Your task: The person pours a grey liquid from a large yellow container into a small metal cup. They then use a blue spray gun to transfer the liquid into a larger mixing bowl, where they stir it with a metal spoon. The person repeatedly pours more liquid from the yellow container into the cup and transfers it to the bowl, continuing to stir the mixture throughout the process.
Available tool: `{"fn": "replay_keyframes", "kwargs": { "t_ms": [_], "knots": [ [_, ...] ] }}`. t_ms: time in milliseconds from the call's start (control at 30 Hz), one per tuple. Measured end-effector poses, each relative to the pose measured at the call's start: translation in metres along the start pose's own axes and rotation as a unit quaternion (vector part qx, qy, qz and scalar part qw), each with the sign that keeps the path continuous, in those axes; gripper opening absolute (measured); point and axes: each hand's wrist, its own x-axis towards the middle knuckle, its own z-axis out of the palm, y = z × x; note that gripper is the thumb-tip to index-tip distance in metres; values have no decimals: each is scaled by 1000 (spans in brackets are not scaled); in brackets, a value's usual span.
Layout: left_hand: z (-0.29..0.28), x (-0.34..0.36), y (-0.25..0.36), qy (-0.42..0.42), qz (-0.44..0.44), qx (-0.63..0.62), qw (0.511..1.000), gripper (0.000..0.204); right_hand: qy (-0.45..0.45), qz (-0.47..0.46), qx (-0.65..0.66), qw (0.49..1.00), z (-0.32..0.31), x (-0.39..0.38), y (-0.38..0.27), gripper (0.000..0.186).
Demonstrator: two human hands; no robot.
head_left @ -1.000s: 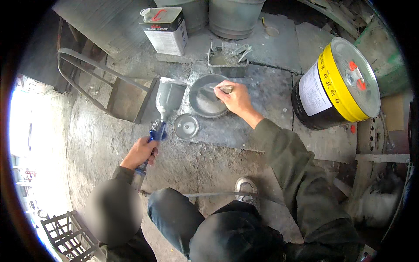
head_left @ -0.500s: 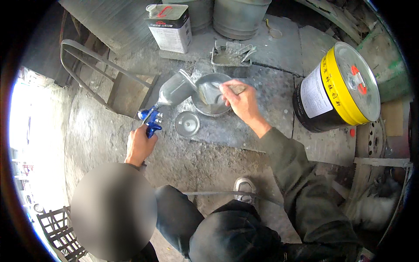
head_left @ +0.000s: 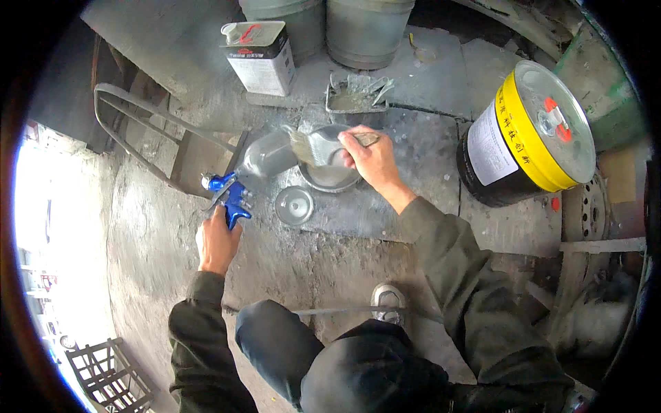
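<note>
My left hand (head_left: 219, 241) is closed on the grip of a blue spray gun (head_left: 231, 199). The gun is tipped over, its grey cup (head_left: 270, 155) pointing right toward a round metal basin (head_left: 330, 184) on the ground. Pinched in my right hand (head_left: 375, 162) is a paintbrush (head_left: 301, 146), its handle partly hidden by the fingers. The pale bristles are at the cup's open mouth, over the basin's left side; whether they touch the cup I cannot tell. Just below the cup lies a small round metal lid (head_left: 295, 205).
Behind the basin stand a grey tray (head_left: 357, 103), a rectangular metal can (head_left: 260, 65) and large grey buckets (head_left: 368, 31). To the right is a yellow-and-black drum (head_left: 527, 134). A bent metal frame (head_left: 138, 141) stands at left. A hose (head_left: 337, 311) crosses the ground near my shoe (head_left: 387, 299).
The brush has come up and left, from inside the basin to the cup's mouth. The spray gun and cup have shifted slightly left, and the gun has turned a little. The view has shifted slightly.
</note>
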Motion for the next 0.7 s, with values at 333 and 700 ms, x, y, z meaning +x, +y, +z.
{"fn": "replay_keyframes", "kwargs": {
  "t_ms": [333,700],
  "knots": [
    [-2,4,-9,22,13,61,998,27,-26,-98,-294,950,-23,-7,53,26],
    [-5,3,3,9,27,81,996,30,41,6,15,999,6,43,-27,31]
  ]
}}
